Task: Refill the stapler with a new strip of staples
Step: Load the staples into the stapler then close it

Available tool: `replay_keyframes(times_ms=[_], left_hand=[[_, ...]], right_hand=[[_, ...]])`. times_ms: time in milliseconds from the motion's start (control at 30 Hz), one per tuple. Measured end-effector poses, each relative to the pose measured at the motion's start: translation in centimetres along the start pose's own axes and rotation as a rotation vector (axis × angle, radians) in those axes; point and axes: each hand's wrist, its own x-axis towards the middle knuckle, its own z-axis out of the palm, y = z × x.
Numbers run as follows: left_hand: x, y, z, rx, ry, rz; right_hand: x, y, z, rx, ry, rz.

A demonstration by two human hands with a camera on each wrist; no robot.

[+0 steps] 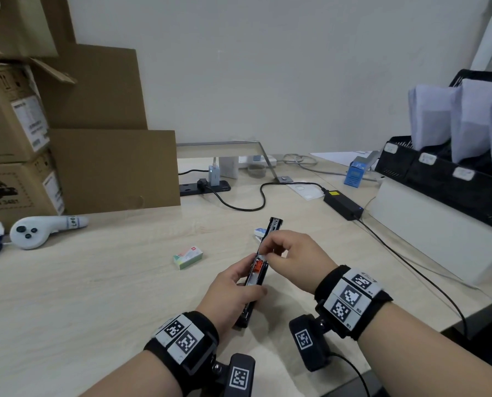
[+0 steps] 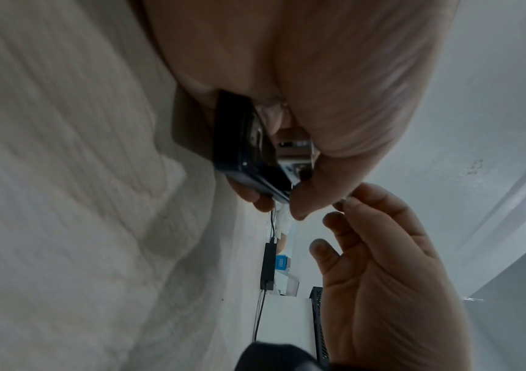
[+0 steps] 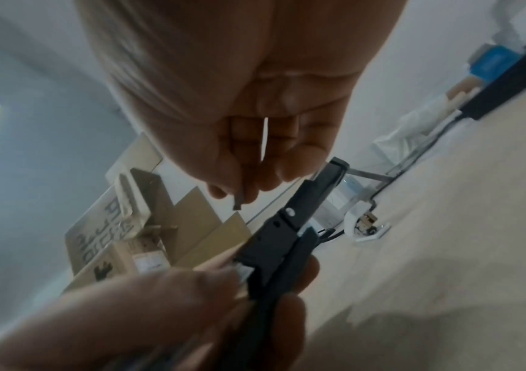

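My left hand (image 1: 233, 287) grips the open black stapler (image 1: 257, 275) low over the desk; my right hand (image 1: 293, 259) pinches a staple strip (image 3: 239, 198) just above its tray.
Staple box (image 1: 188, 256) lies left of the stapler, a white controller (image 1: 38, 229) further left, a power brick (image 1: 343, 203) and cable to the right. Pale wood desk (image 1: 110, 282), cardboard boxes (image 1: 16, 138), white wall (image 1: 267, 67). Orange pusher shows in the stapler's open channel, lid swung away.

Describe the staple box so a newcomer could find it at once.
On the pale wooden desk, look just left of the left hand gripping the open black stapler. The staple box lies alone there: small, green and white with a red mark.
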Motion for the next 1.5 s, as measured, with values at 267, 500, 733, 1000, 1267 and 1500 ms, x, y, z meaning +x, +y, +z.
replay_keyframes(times_ms=[267,500,733,1000,1267,1500], left_hand=[[0.2,-0.3,-0.1,0.03,-0.013,0.017],[0.0,-0.1,0.0,0.039,-0.014,0.035],[0.2,-0.2,-0.1,0.046,-0.009,0.025],[0.2,-0.1,-0.1,0.041,-0.021,0.03],[0.0,0.1,0.0,0.015,-0.03,0.04],[-0.2,0.3,0.1,0.021,-0.026,0.049]], right_hand=[[0.7,0.2,0.0,-0.207,-0.115,-0.209],[1.1,0.3,0.3,-0.261,-0.168,-0.246],[1.4,0.4,0.4,-0.332,-0.202,-0.259],[1.4,0.2,0.3,-0.402,-0.274,-0.26],[1.3,0.9,0.5,-0.35,-0.224,-0.268],[1.0,1.1,0.5,-0.341,-0.21,-0.29]])
